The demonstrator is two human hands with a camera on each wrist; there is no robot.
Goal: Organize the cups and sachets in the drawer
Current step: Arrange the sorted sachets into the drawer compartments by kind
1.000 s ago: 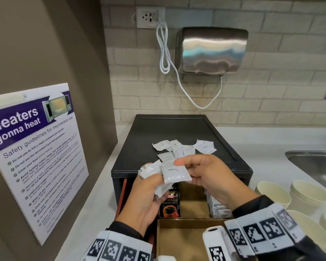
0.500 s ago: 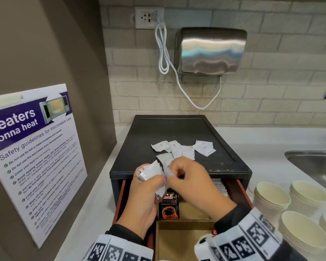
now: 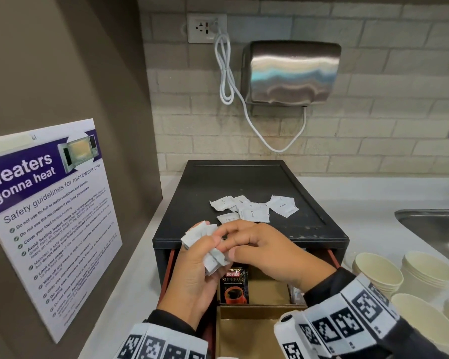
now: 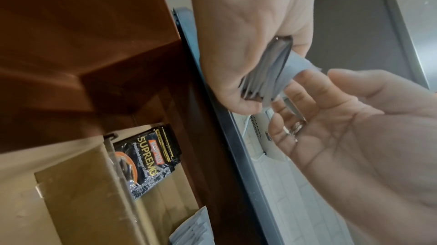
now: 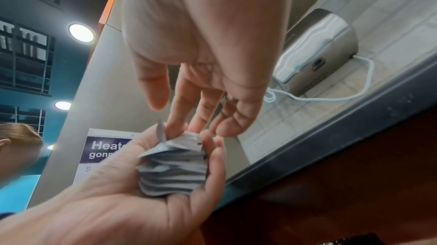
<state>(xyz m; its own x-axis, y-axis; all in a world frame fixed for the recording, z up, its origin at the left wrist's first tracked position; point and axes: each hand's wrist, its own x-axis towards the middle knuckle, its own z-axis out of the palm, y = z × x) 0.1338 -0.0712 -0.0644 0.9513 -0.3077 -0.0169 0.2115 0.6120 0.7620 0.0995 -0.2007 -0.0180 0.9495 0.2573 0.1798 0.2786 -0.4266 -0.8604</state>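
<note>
My left hand (image 3: 201, 257) grips a fanned stack of white sachets (image 3: 196, 234) in front of the black drawer unit (image 3: 309, 229). In the right wrist view the stack of white sachets (image 5: 175, 170) lies between its thumb and fingers. My right hand (image 3: 233, 244) is beside it, with straight fingers (image 5: 182, 122) touching the top of the stack and the thumb held apart. Several loose white sachets (image 3: 253, 209) lie on the unit's top. Below my hands the drawer (image 3: 270, 291) stands pulled out, with a black Kopiko sachet (image 3: 235, 286) upright inside. Stacked paper cups (image 3: 379, 270) stand at the right.
More white sachets (image 4: 194, 230) stand in a drawer compartment next to a cardboard divider (image 4: 82, 183). A sink (image 3: 436, 226) lies at the far right, behind the cups. A poster (image 3: 49, 216) hangs on the left wall and a steel hand dryer (image 3: 290, 71) on the tiles.
A second ago my right hand pinched a single white sachet. It has brought it onto the stack in my left hand and now only touches the stack.
</note>
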